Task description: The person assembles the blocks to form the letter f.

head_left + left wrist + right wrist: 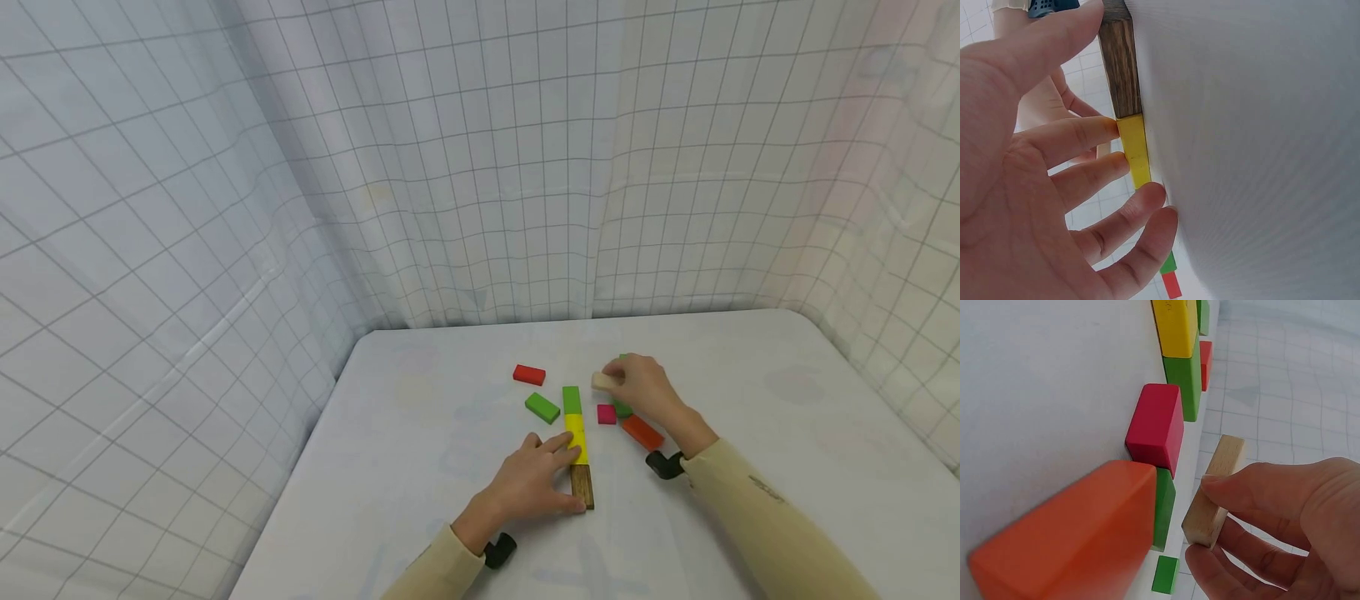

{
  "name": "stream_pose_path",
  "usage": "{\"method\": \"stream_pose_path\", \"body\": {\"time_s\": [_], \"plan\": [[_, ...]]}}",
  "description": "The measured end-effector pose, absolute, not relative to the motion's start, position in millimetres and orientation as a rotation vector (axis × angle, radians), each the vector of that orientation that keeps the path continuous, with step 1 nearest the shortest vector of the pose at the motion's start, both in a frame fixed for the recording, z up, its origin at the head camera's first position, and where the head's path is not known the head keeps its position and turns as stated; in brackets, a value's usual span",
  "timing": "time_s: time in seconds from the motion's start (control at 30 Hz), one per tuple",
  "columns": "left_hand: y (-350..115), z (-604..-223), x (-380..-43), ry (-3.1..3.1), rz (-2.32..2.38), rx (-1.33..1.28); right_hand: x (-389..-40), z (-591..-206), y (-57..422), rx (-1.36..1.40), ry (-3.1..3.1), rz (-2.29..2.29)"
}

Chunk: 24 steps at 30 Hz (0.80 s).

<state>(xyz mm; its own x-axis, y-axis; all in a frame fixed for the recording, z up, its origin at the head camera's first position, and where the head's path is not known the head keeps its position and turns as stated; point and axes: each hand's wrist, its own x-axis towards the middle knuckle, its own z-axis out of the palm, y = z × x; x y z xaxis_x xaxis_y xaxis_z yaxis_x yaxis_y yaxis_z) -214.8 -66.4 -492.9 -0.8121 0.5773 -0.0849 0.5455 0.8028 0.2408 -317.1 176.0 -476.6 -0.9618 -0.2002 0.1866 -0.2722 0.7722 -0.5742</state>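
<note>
In the head view, a straight row of blocks lies on the white table: a dark brown wooden block (582, 488) at the near end, a yellow stretch (574, 423) in the middle and a green block (572, 399) at the far end. My left hand (527, 482) rests along the row's left side, thumb at the brown block's near end. Two of its fingertips touch the yellow part (1134, 150) in the left wrist view. Between thumb and fingers, my right hand (647, 388) pinches a pale wooden block (1215, 494), held near the loose blocks right of the row.
A magenta block (607, 414), an orange block (642, 433) and a partly hidden green block (622, 409) lie below my right hand. Left of the row are a red block (529, 375) and another green block (542, 407). White grid-patterned curtains (480, 183) surround the table.
</note>
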Motion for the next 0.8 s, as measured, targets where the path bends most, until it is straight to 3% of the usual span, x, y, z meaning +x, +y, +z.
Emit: {"method": "stream_pose_path", "body": {"time_s": [0.8], "plan": [[-66.8,-491.2,-214.7,2.830,0.317,0.908,-335.7,-492.8,161.7,0.439,-2.967,0.836]]}}
